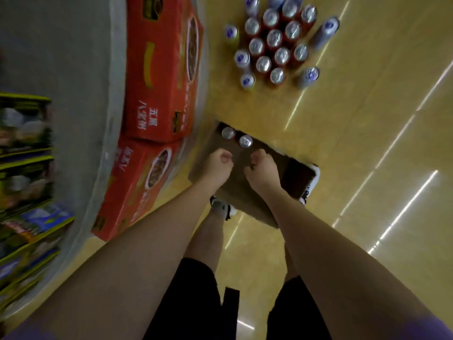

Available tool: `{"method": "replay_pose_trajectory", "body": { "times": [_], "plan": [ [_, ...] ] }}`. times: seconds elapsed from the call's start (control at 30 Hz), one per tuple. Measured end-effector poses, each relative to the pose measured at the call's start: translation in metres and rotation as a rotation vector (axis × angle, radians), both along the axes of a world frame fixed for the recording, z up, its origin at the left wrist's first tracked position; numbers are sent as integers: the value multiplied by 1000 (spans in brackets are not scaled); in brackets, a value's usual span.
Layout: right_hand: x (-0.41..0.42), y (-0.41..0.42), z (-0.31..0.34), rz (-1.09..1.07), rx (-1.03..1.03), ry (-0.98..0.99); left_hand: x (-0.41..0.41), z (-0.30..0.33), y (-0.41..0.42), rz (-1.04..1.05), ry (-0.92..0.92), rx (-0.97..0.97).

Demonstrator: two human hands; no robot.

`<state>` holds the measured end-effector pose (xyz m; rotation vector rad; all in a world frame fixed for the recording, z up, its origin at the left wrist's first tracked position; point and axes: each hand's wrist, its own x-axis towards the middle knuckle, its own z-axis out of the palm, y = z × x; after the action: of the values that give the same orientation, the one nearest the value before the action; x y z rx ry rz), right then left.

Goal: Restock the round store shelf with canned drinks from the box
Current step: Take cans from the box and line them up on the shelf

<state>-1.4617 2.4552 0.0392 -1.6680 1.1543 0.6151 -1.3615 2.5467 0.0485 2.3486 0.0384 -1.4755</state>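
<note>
While the person bends over the cardboard box [235, 190] at frame centre, left hand [218, 165] and right hand [262, 171] are both curled into fists above it, though whether they grip anything I cannot tell. Two cans [237, 137] stand in the box's far corner; more cans [274, 42] cluster on the floor, upper right.

The box [247, 190] is matt brown cardboard. The cans [274, 36] have shiny metal tops. The floor [355, 143] is smooth, glossy and tan, mirroring light strips. The red cartons [157, 77] are printed card with a slight sheen.
</note>
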Motion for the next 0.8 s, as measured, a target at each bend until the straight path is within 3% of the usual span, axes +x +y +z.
{"method": "replay_pose_trajectory", "body": {
  "times": [0.3, 0.43, 0.6, 0.8],
  "plan": [
    [-7, 17, -163, -43, 6, 120, -1, -169, 24, 201, 137, 32],
    [-6, 19, -219, 57, 21, 139, -6, -228, 20, 292, 184, 51],
    [10, 22, -271, 127, -4, 100, -8, -275, 2, 373, 235, 37],
    [23, 16, -276, 103, 61, 130, -6, -292, -4, 667, 311, -3]
  ]
}}
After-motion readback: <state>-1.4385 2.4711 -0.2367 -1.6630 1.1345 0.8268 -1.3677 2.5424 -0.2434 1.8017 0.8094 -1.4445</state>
